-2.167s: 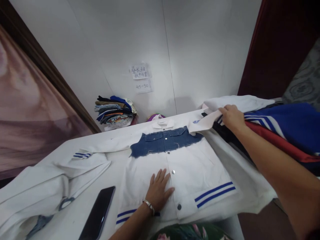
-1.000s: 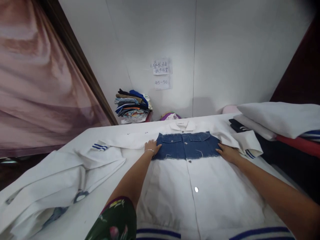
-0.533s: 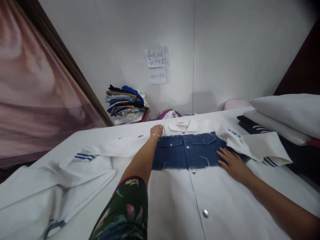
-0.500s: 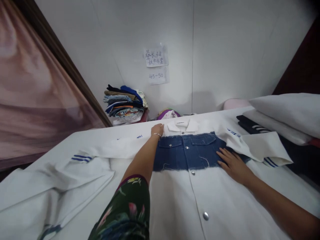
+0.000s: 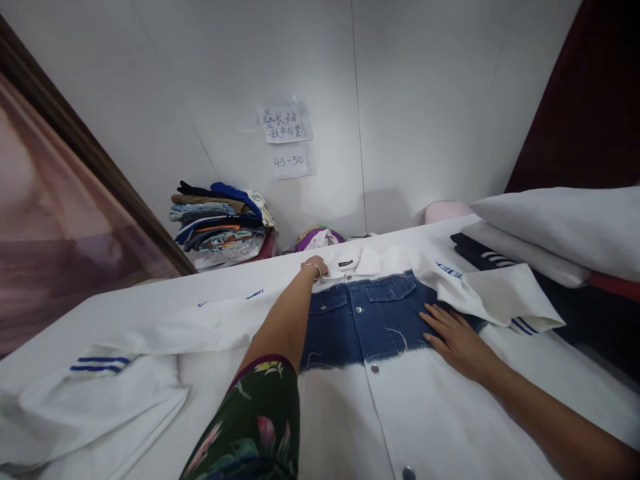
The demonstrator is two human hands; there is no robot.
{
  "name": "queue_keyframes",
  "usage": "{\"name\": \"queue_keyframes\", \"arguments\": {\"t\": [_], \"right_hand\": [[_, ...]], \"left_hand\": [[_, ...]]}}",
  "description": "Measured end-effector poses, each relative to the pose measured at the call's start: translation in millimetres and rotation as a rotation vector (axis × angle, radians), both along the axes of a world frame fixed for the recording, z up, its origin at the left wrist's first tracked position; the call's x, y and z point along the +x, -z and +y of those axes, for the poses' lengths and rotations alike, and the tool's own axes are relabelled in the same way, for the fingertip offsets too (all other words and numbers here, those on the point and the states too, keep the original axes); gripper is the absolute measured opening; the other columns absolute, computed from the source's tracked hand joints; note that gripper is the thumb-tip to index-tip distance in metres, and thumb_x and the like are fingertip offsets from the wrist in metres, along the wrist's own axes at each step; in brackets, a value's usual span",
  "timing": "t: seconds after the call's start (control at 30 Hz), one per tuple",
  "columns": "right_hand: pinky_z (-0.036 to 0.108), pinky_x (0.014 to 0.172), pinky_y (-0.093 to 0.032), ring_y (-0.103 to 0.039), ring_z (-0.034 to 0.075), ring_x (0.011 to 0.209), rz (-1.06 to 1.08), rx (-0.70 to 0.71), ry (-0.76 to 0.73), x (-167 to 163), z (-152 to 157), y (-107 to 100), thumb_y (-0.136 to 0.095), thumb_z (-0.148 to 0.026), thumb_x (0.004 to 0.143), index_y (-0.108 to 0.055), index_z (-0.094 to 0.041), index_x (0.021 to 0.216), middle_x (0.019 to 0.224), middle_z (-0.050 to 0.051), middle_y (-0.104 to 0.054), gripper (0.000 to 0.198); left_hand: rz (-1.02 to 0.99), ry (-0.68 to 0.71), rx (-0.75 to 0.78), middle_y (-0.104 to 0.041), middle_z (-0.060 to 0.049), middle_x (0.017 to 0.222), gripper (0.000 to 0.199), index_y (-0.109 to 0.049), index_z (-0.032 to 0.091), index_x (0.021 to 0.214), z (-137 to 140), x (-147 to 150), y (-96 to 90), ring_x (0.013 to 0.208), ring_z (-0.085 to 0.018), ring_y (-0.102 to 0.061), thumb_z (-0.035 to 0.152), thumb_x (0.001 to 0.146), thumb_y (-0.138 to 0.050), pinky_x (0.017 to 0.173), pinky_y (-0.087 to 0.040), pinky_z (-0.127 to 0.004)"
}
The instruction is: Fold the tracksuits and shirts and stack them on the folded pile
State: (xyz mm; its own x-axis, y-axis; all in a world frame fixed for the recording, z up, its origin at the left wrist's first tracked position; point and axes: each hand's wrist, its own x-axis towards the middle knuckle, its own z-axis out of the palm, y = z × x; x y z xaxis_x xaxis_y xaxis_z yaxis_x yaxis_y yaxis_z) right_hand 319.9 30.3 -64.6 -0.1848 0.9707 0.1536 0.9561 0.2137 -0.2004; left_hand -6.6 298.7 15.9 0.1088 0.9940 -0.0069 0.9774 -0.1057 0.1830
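A white jacket lies front up, with a blue denim panel across its chest and silver buttons down the middle. My left hand is at the shoulder beside the collar, its fingers curled on the white cloth; the fingertips are partly hidden. Palm down, my right hand rests with fingers spread on the denim's right side, next to a folded-over sleeve with blue stripes. The other sleeve stretches out to the left, its striped cuff over more white cloth.
Stacked folded clothes stand beyond the white table's far edge. White and dark folded garments are piled at right. A pink curtain hangs at left, and handwritten paper signs are on the wall.
The view has shifted right, so the background sits further left. My left hand is closer to the collar, where a dark label shows more plainly. My right hand stays on the denim.
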Motion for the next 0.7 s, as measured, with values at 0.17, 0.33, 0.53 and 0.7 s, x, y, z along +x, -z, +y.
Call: {"name": "queue_keyframes", "arguments": {"t": [0.17, 0.33, 0.53, 0.7], "right_hand": [[0.048, 0.112, -0.023, -0.026, 0.025, 0.138, 0.013, 0.025, -0.009, 0.6, 1.0, 2.4, -0.03, -0.056, 0.092, -0.043, -0.025, 0.139, 0.149, 0.003, -0.032, 0.057], [0.049, 0.112, -0.023, -0.026, 0.025, 0.138, 0.006, 0.01, -0.011, 0.3, 1.1, 1.4, -0.029, -0.056, 0.092, -0.043, -0.024, 0.139, 0.149, 0.003, -0.031, 0.058], [0.049, 0.112, -0.022, -0.026, 0.025, 0.138, 0.015, 0.007, 0.0, -0.3, 1.0, 1.7, -0.029, -0.056, 0.092, -0.043, -0.024, 0.139, 0.149, 0.003, -0.032, 0.058], [0.048, 0.113, -0.021, -0.025, 0.025, 0.139, -0.002, -0.005, 0.002, -0.7, 1.2, 1.6, -0.029, -0.056, 0.092, -0.042, -0.025, 0.139, 0.149, 0.003, -0.031, 0.059]], "left_hand": [[-0.022, -0.213, 0.161, -0.059, -0.018, 0.122, 0.037, -0.059, 0.015, 0.115, -5.1, -4.7, -17.5, 0.114, -0.03, -0.054, 0.038, 0.089, -0.044, 0.09, -0.041, -0.041], [-0.042, -0.285, 0.269, -0.047, -0.018, 0.137, 0.052, -0.042, 0.012, 0.134, -18.7, -6.4, -5.3, 0.125, -0.027, -0.045, 0.042, 0.093, -0.035, 0.101, -0.035, -0.043], [0.05, 0.095, 0.279, -0.029, -0.007, 0.151, 0.056, -0.039, 0.021, 0.139, -57.0, 8.7, 33.2, 0.14, -0.023, -0.022, 0.05, 0.091, -0.033, 0.114, -0.015, -0.045], [0.074, 0.139, -0.023, -0.026, -0.01, 0.151, 0.07, -0.032, 0.02, 0.143, -62.7, 12.7, 46.6, 0.139, -0.029, -0.022, 0.062, 0.087, -0.03, 0.11, -0.021, -0.051]]}}
